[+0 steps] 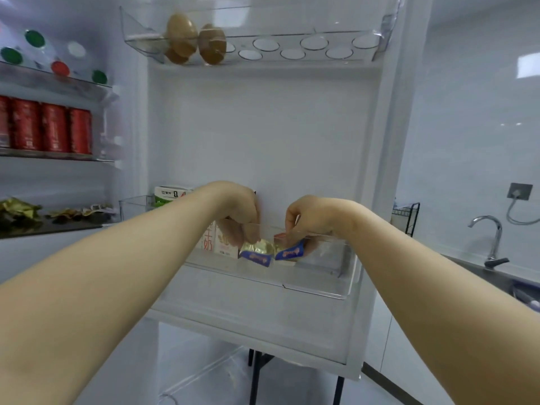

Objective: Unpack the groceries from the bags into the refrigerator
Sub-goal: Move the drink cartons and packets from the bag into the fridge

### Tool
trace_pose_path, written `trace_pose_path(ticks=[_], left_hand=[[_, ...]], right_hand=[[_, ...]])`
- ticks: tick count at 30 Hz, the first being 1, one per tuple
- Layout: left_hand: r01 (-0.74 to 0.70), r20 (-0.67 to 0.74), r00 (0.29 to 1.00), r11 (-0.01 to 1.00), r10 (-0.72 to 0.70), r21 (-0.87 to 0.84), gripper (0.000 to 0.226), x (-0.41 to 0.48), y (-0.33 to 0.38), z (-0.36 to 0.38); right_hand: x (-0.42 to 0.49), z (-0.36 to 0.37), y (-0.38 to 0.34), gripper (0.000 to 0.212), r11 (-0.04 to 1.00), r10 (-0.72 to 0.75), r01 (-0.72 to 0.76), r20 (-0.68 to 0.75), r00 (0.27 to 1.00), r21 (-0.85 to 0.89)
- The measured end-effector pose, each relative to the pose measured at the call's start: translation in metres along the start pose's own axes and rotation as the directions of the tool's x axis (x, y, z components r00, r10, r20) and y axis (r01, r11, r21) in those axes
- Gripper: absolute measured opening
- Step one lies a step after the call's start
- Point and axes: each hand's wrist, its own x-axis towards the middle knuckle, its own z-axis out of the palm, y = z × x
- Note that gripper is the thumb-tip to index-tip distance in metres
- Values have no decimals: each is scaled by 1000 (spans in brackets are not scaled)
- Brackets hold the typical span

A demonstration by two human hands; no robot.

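The refrigerator door point(263, 135) stands open across the centre of the view, and the compartment shelves lie at 9 o'clock. Items already stowed are a row of red cans point(52, 131) at 9 o'clock, leafy produce point(17, 211) on the shelf below them, two eggs point(181, 33) in the egg tray point(292, 51) at 12 o'clock, and cartons point(217, 244) at the 9 o'clock end of the lower door bin point(330, 276). The left grip point(236, 211) pinches the left packet point(255, 254), and the right grip point(309, 217) pinches the right packet point(289, 252). Both packets are gold foil with a blue band and sit side by side low inside the bin, just beside the cartons. The task appears well advanced, but neither packet is released yet. The bags are out of view, so the remaining quantity cannot be determined. The fingertips are partly masked by the bin's clear wall, the packet print is blurred, and contact with the bin floor cannot be confirmed.
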Motion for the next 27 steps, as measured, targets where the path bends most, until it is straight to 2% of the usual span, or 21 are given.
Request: trace_pose_path(ticks=[3,5,7,15,17,21,27], left_hand=[[41,127,991,997,-49,61,27,11,1,-1],[56,161,984,992,-75,115,30,19,2,1],[63,173,981,986,-90,155,32,27,2,3],[103,189,970,961,-154,256,25,44,6,10],[110,194,966,954,-169,280,23,45,6,9],[119,208,962,955,-179,270,21,44,5,8],[116,235,956,962,-176,247,29,43,2,10]], right_hand=[[5,2,0,22,991,73,-64,74,995,-115],[10,4,1,18,961,114,-89,83,990,-261],[15,5,4,14,940,129,-97,75,989,-326],[25,11,14,8,955,251,-218,156,955,-200],[25,12,14,17,955,261,-230,161,952,-189],[24,12,12,28,941,266,-227,132,955,-251],[22,12,12,25,944,253,-216,125,959,-251]])
